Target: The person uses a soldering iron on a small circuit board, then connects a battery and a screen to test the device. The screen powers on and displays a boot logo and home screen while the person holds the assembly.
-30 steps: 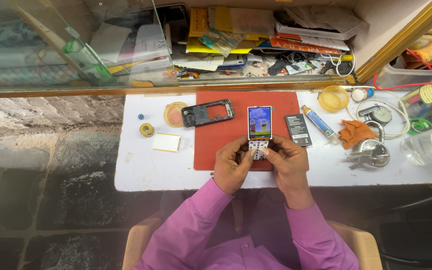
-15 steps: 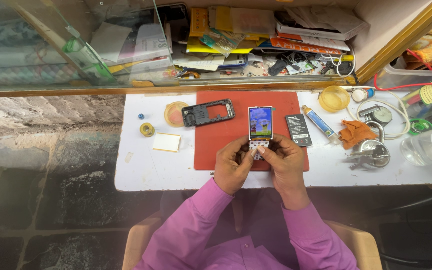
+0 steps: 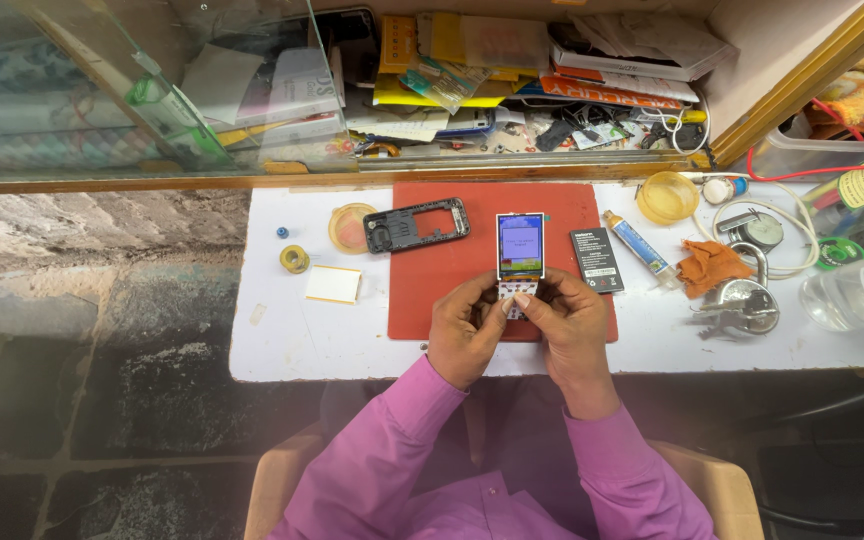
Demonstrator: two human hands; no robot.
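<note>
on the red mat (image 3: 432,290) a black phone frame (image 3: 415,223) lies to your left and a black battery (image 3: 596,259) just right of the lit phone board (image 3: 520,250), with a glue tube (image 3: 638,243), an orange cloth (image 3: 713,267) and keys (image 3: 735,310) further right on the white table (image 3: 292,345). nothing lies between you and the board. your left hand (image 3: 464,335) and right hand (image 3: 569,325) are both curled narrowly around the board's lower end, thumbs on its keypad, holding it above the mat's near edge.

black phone frame (image 3: 416,224), battery (image 3: 596,260), glue tube (image 3: 638,245), padlock (image 3: 742,301)
</note>
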